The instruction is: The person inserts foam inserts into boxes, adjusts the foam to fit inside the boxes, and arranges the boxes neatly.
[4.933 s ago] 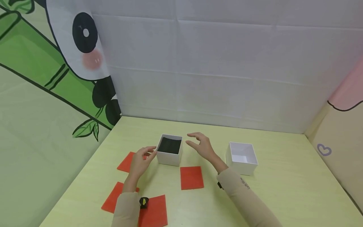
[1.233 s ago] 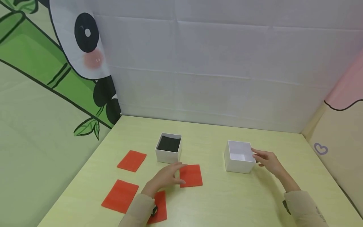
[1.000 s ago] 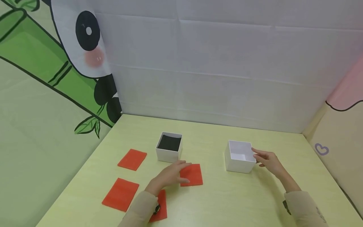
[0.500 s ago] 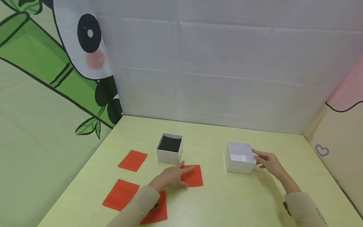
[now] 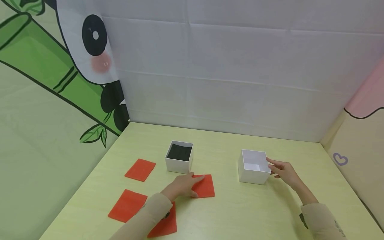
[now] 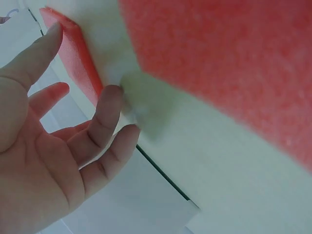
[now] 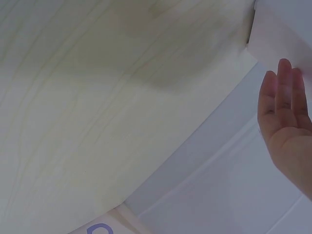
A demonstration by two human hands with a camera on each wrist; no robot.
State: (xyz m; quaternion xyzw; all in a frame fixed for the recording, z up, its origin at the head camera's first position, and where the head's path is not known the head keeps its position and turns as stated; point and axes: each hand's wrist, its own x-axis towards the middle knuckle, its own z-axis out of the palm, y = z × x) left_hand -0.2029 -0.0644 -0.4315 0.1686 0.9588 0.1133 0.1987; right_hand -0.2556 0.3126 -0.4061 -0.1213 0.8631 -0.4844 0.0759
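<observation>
My left hand (image 5: 182,185) is at a red felt-like square (image 5: 208,187) near the middle of the table, its thumb and index finger spread across it. In the left wrist view, the thumb tip touches the edge of that thick, soft red square (image 6: 78,61), and the other fingers bend loosely beside it. My right hand (image 5: 285,171) touches the right side of a white open-topped box (image 5: 253,176) with its fingertips. The right wrist view shows its fingers (image 7: 283,92) nearly straight against the box wall. No contents show inside this box.
Another white box (image 5: 177,165), holding a black square piece (image 5: 179,152), stands behind the left hand. More red squares lie at the left (image 5: 140,170), front left (image 5: 127,205) and under the left sleeve (image 5: 168,225). A pale cloth wall (image 5: 222,76) rises behind the table.
My left hand has gone from the left box down onto the middle red square, its fingers lowering lately. My right hand has crossed to the right box and stays there. The boxes stand unmoved.
</observation>
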